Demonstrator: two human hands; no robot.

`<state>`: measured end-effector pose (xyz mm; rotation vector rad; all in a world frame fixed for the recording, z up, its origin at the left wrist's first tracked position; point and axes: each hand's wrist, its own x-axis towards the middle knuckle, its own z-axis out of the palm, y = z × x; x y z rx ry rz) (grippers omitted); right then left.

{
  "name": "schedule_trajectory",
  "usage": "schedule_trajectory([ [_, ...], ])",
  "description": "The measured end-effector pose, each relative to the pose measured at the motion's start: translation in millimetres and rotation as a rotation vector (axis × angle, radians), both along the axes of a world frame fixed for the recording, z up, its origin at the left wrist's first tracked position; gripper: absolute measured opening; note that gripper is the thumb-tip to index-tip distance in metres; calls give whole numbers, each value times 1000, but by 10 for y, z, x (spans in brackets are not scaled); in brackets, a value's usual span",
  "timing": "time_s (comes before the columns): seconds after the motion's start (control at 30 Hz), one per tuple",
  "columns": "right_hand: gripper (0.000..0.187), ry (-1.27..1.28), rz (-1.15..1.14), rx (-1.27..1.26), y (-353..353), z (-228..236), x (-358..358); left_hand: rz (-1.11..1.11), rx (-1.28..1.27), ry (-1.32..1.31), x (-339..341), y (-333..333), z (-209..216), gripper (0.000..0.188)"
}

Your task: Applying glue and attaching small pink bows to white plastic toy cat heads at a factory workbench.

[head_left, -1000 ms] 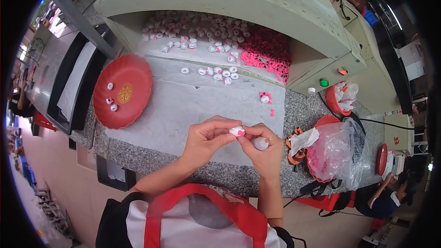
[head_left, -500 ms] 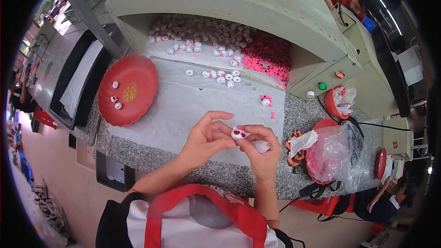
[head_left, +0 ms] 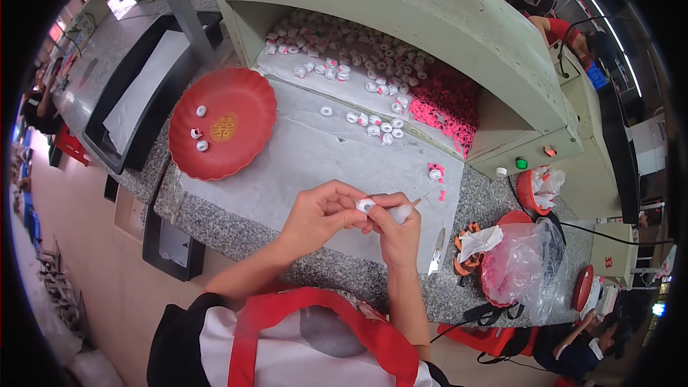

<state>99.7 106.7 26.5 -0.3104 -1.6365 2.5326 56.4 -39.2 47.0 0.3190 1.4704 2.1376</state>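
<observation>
My left hand [head_left: 321, 216] is closed, thumb and fingertips pinching a small white rounded piece [head_left: 365, 205]. Against the piece's other side rest the fingertips of my right hand [head_left: 396, 235], which is also closed around a small translucent bottle [head_left: 400, 213] with a thin pointed tip. Both hands are over the pale sheet [head_left: 301, 161] near the bench's front edge. Right of them, a white piece [head_left: 434, 173] lies with bright pink bits [head_left: 442, 194] beside it. A thin metal blade-like tool [head_left: 438, 249] lies near my right hand.
A red scalloped plate [head_left: 251, 118] with 3 small pieces stands on the left. Ahead, a pale green housing [head_left: 401, 7] shelters many white pieces [head_left: 344, 43] and a pink heap [head_left: 448, 111]. On the right are a plastic bag [head_left: 527, 258], an orange-black object [head_left: 466, 261] and a red cup [head_left: 527, 197].
My hands have drawn together and turned the white piece; its pink-and-black side no longer shows. The view has shifted, revealing the metal tool at the right.
</observation>
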Motion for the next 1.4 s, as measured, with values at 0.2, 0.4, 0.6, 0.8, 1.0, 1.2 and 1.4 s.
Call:
schedule_trajectory([
  [0.2,12,28,56,-166,-71,-120,-103,74,-137,129,-51,-90,36,25],
  [0.4,12,11,65,-168,4,-175,-78,7,-150,140,-63,-24,-31,21],
  [0.6,15,-117,-26,2,-159,-127,-103,447,-515,441,-346,-420,-174,23],
  [0.8,21,-175,-20,126,-19,-192,-38,874,-1319,1005,-1039,-558,-280,30],
  [1.0,30,-48,-104,324,80,-151,244,443,-1301,1017,-1526,98,-871,26],
  [1.2,34,29,-254,185,243,201,346,-85,109,-177,-469,279,22,25],
  [1.4,24,206,-655,620,174,490,537,-57,-73,191,-50,422,220,38],
])
